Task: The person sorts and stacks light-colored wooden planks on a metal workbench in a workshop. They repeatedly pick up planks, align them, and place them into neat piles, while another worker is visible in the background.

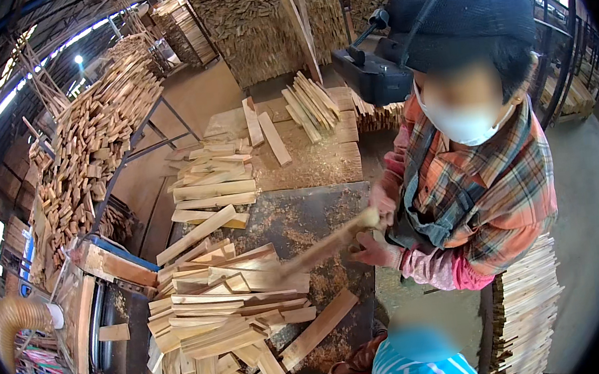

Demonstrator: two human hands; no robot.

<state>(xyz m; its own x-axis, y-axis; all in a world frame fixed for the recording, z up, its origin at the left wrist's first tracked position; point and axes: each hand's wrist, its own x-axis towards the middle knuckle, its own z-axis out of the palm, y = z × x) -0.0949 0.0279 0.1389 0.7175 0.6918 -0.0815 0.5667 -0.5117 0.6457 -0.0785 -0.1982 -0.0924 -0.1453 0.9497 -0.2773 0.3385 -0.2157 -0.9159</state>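
Neither my left hand nor my right hand shows in the head view. Across the dark worktable (331, 209), a person (478, 196) in a plaid shirt and face mask holds a long wooden strip (314, 250) with both hands. The strip is blurred and slants over a heap of cut wooden strips (219, 322). At the lower edge another person (424, 368) in a blue striped covering is partly seen. A dark reddish sleeve (357, 365) lies close to that person, by the heap. One wider board (321, 328) rests at an angle on the table.
A roller machine (111, 319) with a ribbed hose (19, 322) stands left of the heap. Stacked wood (99, 143) fills a metal rack at the far left. A sawdust-covered wooden board (319, 162) bears several loose strips. More strips (528, 316) are stacked at the lower right.
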